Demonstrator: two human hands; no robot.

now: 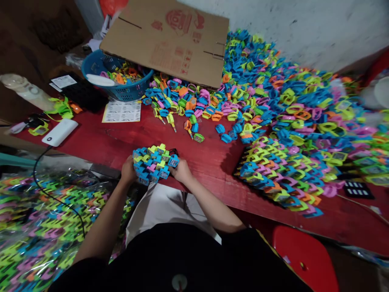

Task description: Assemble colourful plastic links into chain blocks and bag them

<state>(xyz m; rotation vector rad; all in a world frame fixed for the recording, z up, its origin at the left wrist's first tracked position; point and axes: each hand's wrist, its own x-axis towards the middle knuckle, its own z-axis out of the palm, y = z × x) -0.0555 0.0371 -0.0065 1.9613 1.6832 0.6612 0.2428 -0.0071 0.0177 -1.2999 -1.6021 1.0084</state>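
A tight bundle of blue and yellow-green toy watches (154, 163) rests at the near edge of the red table (103, 140). My left hand (128, 170) grips its left side with fingers curled round it. My right hand (181, 170) presses against its right side, fingers closed on it. Behind the bundle lie a few loose watches (192, 129).
A huge heap of coloured toy watches (291, 101) covers the right of the table, with stacked rows (279, 174) in front. A cardboard sheet (170, 38), a blue basket (118, 79), a white power bank (60, 132) and bagged watches (36, 227) lie left. A red stool (304, 255) stands right.
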